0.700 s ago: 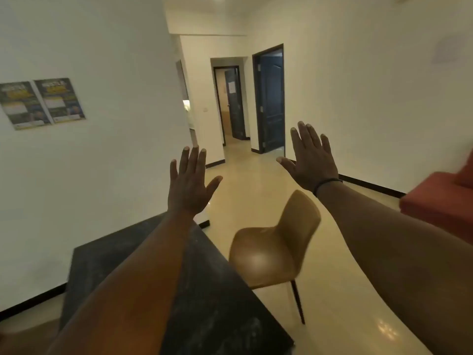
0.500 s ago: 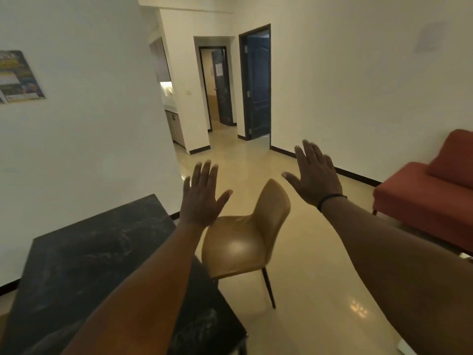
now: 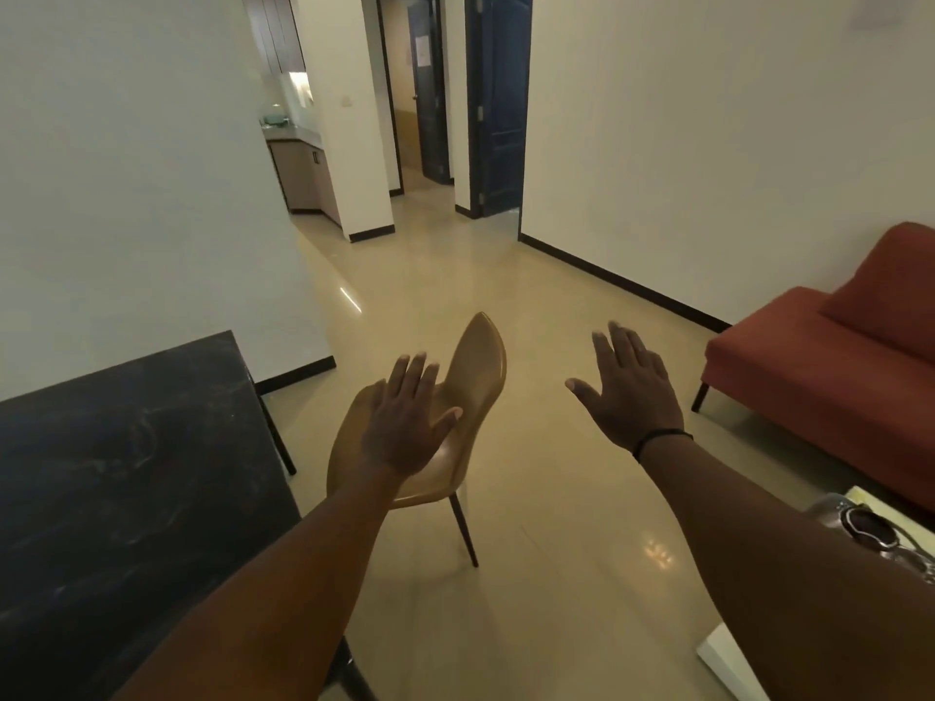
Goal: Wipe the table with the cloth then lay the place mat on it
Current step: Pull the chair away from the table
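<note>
A black marbled table [image 3: 126, 473] fills the lower left, its top bare and streaked. My left hand [image 3: 405, 422] is stretched out in the air in front of a tan chair, fingers straight, holding nothing. My right hand [image 3: 627, 392] is held out over the floor, fingers spread, palm down, empty, a dark band on its wrist. Neither a cloth nor a place mat is in view.
A tan moulded chair [image 3: 470, 397] stands on thin legs just right of the table. A red sofa [image 3: 835, 376] sits at the right wall. A shiny metal object [image 3: 860, 528] lies on a white surface at the lower right. A tiled hallway [image 3: 455, 275] leads to dark doors.
The view has swung right and downward, so the table slid left and the sofa came in. Both hands sank lower in the frame, still flat and empty.
</note>
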